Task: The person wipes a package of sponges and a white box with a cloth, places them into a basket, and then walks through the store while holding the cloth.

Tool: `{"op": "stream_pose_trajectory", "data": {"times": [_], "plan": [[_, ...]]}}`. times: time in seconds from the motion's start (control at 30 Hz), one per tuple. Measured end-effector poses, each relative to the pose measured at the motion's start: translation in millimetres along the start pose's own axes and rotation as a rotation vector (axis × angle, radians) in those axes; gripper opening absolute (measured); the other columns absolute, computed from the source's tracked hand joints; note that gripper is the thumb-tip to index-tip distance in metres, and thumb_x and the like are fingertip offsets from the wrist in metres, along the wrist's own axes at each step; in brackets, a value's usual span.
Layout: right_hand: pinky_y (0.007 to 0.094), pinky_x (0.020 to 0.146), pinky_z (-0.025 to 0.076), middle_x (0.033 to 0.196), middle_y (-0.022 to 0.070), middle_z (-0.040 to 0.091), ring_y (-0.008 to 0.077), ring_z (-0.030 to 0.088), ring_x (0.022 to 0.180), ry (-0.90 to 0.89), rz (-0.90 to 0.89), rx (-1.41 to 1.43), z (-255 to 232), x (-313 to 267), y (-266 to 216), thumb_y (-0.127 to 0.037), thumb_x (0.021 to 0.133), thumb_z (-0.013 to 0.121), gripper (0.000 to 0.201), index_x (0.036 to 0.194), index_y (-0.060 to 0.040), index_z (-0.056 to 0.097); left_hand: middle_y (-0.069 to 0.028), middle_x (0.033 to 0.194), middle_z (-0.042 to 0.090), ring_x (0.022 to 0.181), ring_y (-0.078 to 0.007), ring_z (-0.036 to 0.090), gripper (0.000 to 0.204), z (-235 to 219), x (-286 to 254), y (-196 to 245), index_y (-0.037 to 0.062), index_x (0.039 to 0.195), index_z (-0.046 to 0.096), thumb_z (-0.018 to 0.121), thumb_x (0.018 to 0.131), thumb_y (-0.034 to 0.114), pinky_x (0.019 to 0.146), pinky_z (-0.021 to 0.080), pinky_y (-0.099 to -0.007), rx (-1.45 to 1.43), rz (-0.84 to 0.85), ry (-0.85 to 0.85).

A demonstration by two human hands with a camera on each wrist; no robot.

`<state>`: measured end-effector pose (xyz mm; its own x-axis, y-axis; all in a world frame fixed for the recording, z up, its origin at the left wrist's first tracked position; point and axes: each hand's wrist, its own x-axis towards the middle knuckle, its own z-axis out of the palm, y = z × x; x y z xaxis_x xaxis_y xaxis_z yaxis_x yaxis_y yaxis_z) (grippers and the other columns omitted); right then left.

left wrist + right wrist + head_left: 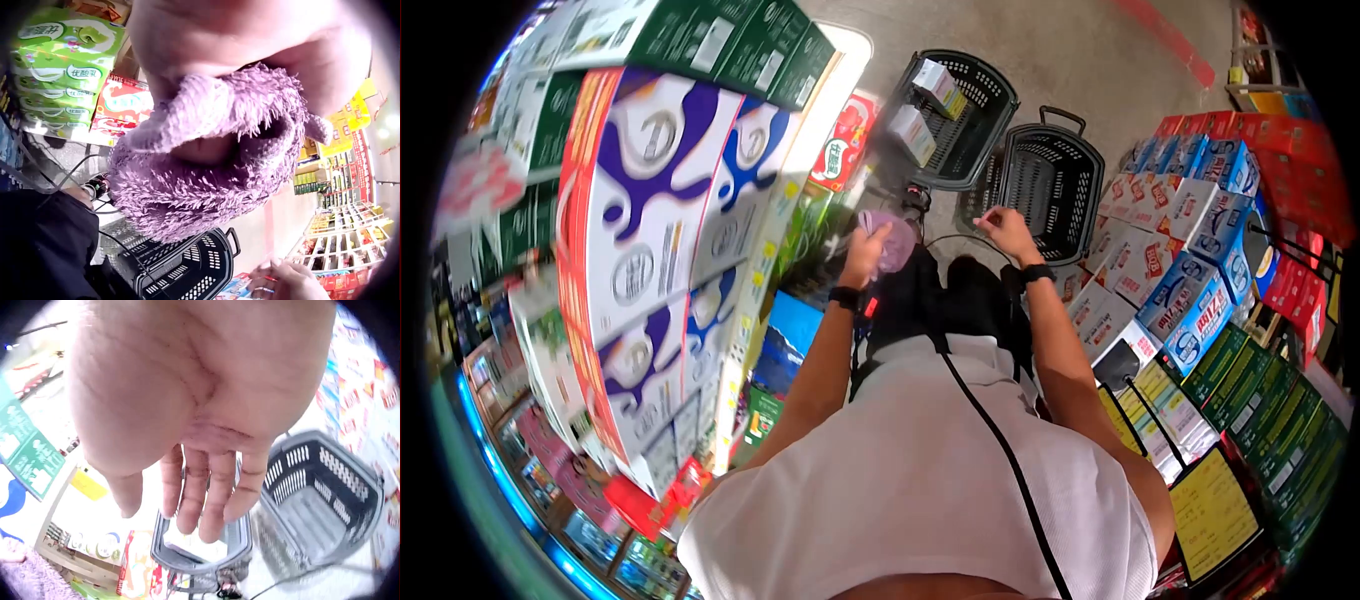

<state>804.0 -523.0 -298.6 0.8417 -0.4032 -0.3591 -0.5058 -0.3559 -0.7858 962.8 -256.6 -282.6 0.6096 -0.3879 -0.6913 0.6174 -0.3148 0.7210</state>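
Observation:
A fluffy purple cloth (897,246) is gripped in my left hand (862,254). In the left wrist view the purple cloth (187,194) is bunched into a ring-like shape below the left hand (244,37), whose fingers are partly hidden by it. My right hand (1010,236) is held out over the floor in front of the body, to the right of the cloth. Seen from the right wrist, the right hand (206,412) has its fingers extended and holds nothing. The cloth (37,575) shows there at the lower left corner.
Two dark baskets stand on the floor ahead: one basket (1000,80) holds white boxes (913,135), the other basket (1090,150) stands to its right. Stacked cartons (650,200) rise at the left; more boxes (1145,265) are piled at the right. A cable (975,238) runs near the legs.

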Motion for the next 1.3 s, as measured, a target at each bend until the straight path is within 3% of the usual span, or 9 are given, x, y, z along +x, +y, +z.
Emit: {"op": "stream_pose_trajectory", "data": {"times": [0.13, 0.2, 0.33, 0.53, 0.6, 0.63, 0.8, 0.9, 1.3], "plan": [[0.0280, 0.054, 0.045, 0.069, 0.0044, 0.064, 0.0117, 0.059, 0.057, 0.017, 0.365, 0.505, 65, 94, 44, -0.031, 0.089, 0.069, 0.031, 0.084, 0.0005, 0.066, -0.0024, 0.077, 0.064, 0.067, -0.0114, 0.061, 0.020, -24, 49, 16, 0.0023, 0.093, 0.065, 0.064, 0.091, 0.022, 0.058, 0.048, -0.0262, 0.096, -0.167, -0.072], [0.0265, 0.049, 0.043, 0.068, 0.0034, 0.063, 0.0108, 0.057, 0.056, 0.017, 0.597, 0.667, 94, 140, 46, -0.030, 0.090, 0.067, 0.030, 0.085, -0.0006, 0.067, -0.0036, 0.081, 0.066, 0.073, -0.0108, 0.061, 0.022, -41, 65, 4, 0.0024, 0.096, 0.065, 0.064, 0.091, 0.023, 0.061, 0.047, -0.0263, 0.210, 0.092, -0.136], [0.0263, 0.044, 0.043, 0.068, 0.0033, 0.063, 0.0114, 0.058, 0.052, -0.042, 0.686, 0.733, 159, 234, 74, -0.029, 0.090, 0.066, 0.029, 0.088, -0.0009, 0.069, -0.0035, 0.086, 0.067, 0.076, -0.0106, 0.061, 0.027, -66, 62, 5, 0.0021, 0.102, 0.066, 0.063, 0.092, 0.027, 0.064, 0.047, -0.0263, 0.230, -0.319, 0.042], [0.0295, 0.048, 0.050, 0.069, 0.0068, 0.065, 0.0134, 0.061, 0.051, -0.015, 0.772, 0.602, 229, 363, 101, -0.042, 0.085, 0.070, 0.040, 0.085, -0.0022, 0.068, -0.0017, 0.065, 0.058, 0.055, -0.0109, 0.054, 0.028, -73, 50, 18, 0.0031, 0.093, 0.064, 0.063, 0.091, 0.031, 0.049, 0.041, -0.0281, 0.414, -0.416, 0.184], [0.0367, 0.061, 0.054, 0.077, 0.0156, 0.068, 0.0253, 0.067, 0.063, 0.107, 0.669, 0.287, 261, 399, 123, -0.045, 0.083, 0.070, 0.045, 0.087, 0.0003, 0.068, -0.0044, 0.066, 0.061, 0.058, -0.0124, 0.057, 0.033, -81, 47, 5, 0.0011, 0.094, 0.065, 0.065, 0.089, 0.033, 0.050, 0.043, -0.0289, 0.419, -0.449, 0.232], [0.0432, 0.088, 0.050, 0.092, 0.0232, 0.069, 0.0386, 0.064, 0.101, 0.161, 0.702, 0.245, 264, 405, 120, -0.036, 0.080, 0.066, 0.037, 0.087, -0.0005, 0.071, -0.0083, 0.072, 0.064, 0.065, -0.0154, 0.061, 0.039, -84, 47, 4, -0.0013, 0.096, 0.065, 0.067, 0.087, 0.036, 0.056, 0.046, -0.0305, 0.415, -0.524, 0.230], [0.0394, 0.077, 0.052, 0.083, 0.0198, 0.068, 0.0325, 0.066, 0.087, 0.181, 0.618, 0.204, 278, 390, 146, -0.028, 0.082, 0.065, 0.029, 0.087, 0.0002, 0.068, -0.0041, 0.086, 0.065, 0.072, -0.0118, 0.059, 0.026, -88, 44, -11, 0.0020, 0.106, 0.063, 0.063, 0.091, 0.023, 0.059, 0.046, -0.0264, 0.318, -0.403, 0.222], [0.0282, 0.049, 0.048, 0.065, 0.0057, 0.060, 0.0134, 0.059, 0.053, 0.093, 0.592, 0.680, 223, 347, 126, -0.014, 0.087, 0.063, 0.014, 0.080, -0.0017, 0.060, -0.0022, 0.083, 0.064, 0.065, -0.0090, 0.056, 0.025, -77, 46, 18, 0.0034, 0.105, 0.063, 0.063, 0.091, 0.024, 0.055, 0.043, -0.0241, 0.306, -0.432, 0.186], [0.0245, 0.063, 0.045, 0.078, -0.0027, 0.057, 0.0075, 0.052, 0.065, 0.070, 0.171, 0.935, -64, 97, -103, -0.017, 0.095, 0.059, 0.016, 0.086, -0.0038, 0.061, -0.0014, 0.085, 0.063, 0.065, -0.0093, 0.057, 0.025, 13, 57, 158, 0.0023, 0.105, 0.063, 0.061, 0.093, 0.024, 0.057, 0.044, -0.0253, 0.175, 0.000, 0.012]]}}
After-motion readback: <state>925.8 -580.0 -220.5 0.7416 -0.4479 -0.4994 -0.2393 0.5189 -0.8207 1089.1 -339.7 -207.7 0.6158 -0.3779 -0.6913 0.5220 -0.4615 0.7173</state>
